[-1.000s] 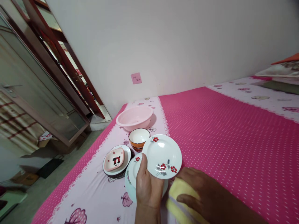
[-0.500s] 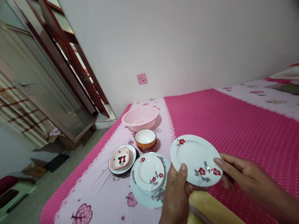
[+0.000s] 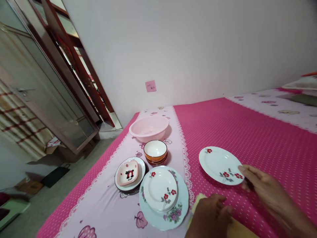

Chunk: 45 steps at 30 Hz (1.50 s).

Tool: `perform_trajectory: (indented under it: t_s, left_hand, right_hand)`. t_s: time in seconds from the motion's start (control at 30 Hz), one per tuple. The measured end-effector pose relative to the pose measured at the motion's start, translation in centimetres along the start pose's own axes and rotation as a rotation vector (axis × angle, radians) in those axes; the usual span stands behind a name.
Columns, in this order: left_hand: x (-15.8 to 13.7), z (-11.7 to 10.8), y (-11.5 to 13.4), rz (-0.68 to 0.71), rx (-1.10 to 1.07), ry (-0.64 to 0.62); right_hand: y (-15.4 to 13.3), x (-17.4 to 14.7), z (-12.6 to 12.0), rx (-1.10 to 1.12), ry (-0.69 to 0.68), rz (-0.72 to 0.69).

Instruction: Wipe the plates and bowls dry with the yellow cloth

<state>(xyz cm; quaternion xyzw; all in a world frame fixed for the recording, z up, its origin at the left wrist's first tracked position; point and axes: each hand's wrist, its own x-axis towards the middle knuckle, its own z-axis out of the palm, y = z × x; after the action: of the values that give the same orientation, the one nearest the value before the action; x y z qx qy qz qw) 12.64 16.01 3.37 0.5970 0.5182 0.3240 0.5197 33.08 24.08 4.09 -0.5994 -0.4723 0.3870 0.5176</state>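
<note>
A white plate (image 3: 218,163) with red flowers is held at its right rim by my right hand (image 3: 260,185), thumb on top and fingers below, above the pink bedspread. Low in the view, my left hand (image 3: 210,215) has its fingers curled over a yellow cloth (image 3: 239,228), which shows on both sides of the hand. To the left, smaller flowered plates (image 3: 158,185) are stacked on a larger scalloped plate (image 3: 152,221) with purple flowers.
Orange bowls (image 3: 155,157) are stacked behind the plates. A square cat dish (image 3: 128,173) rests on dark-rimmed plates (image 3: 119,185) at left. Farther back is a pink basin (image 3: 148,129). The bed's left edge drops to the floor; a wall stands behind.
My left hand has let go of the flowered plate and moved down onto the yellow cloth. My right hand has carried the plate a little to the right.
</note>
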Motion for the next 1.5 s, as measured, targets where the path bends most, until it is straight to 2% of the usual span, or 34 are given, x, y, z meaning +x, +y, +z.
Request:
perform_trajectory:
  t_s: [0.1, 0.27, 0.47, 0.63, 0.87, 1.03, 1.13, 1.2, 1.3, 1.37, 1.4, 1.43, 1.47, 1.5]
  left_hand:
    - [0.4, 0.2, -1.0, 0.047, 0.005, 0.012]
    - [0.9, 0.8, -2.2, 0.073, 0.040, 0.053]
    - [1.2, 1.3, -2.5, 0.084, 0.029, 0.079]
    - [1.4, 1.2, -2.9, 0.094, -0.011, 0.077]
    - [1.4, 1.0, -2.7, 0.075, -0.030, 0.069]
    - [1.7, 1.0, -3.0, 0.097, -0.037, 0.079]
    - [1.8, 1.1, -3.3, 0.102, -0.065, 0.080]
    - [2.0, 1.1, -3.4, 0.110, -0.100, 0.077]
    - [2.4, 1.2, -3.6, 0.114, -0.175, 0.089]
    - [2.8, 1.3, -4.0, 0.107, -0.243, 0.124]
    - [3.0, 1.3, -4.2, 0.102, -0.276, 0.151]
    - [3.1, 1.4, -4.4, 0.098, -0.302, 0.181]
    - [3.2, 1.5, -4.6, 0.098, -0.321, 0.209]
    - [3.3, 1.7, -4.8, 0.102, -0.332, 0.233]
  right_hand:
    - [1.5, 0.5, 1.2, 0.103, -0.024, 0.084]
    - [3.4, 2.6, 3.9, 0.142, -0.103, 0.102]
    - [4.9, 6.2, 6.3, 0.034, -0.213, 0.220]
    - [5.2, 8.2, 7.6, -0.070, -0.271, 0.328]
    - [5.4, 9.3, 8.6, -0.111, -0.227, 0.351]
    - [5.8, 9.3, 8.4, -0.146, -0.197, 0.309]
    - [4.9, 8.7, 7.2, -0.208, -0.174, 0.218]
    - [4.2, 7.1, 5.8, -0.250, -0.169, 0.110]
    - [4.6, 1.9, 3.8, -0.278, -0.240, -0.048]
    - [6.5, -2.8, 3.1, -0.281, -0.325, -0.122]
    - [7.8, -5.2, 3.1, -0.326, -0.382, -0.243]
    - [9.1, -7.4, 3.2, -0.408, -0.372, -0.408]
    - [10.4, -9.4, 3.4, -0.496, -0.293, -0.606]
    - [11.5, -11.0, 3.7, -0.517, -0.264, -0.669]
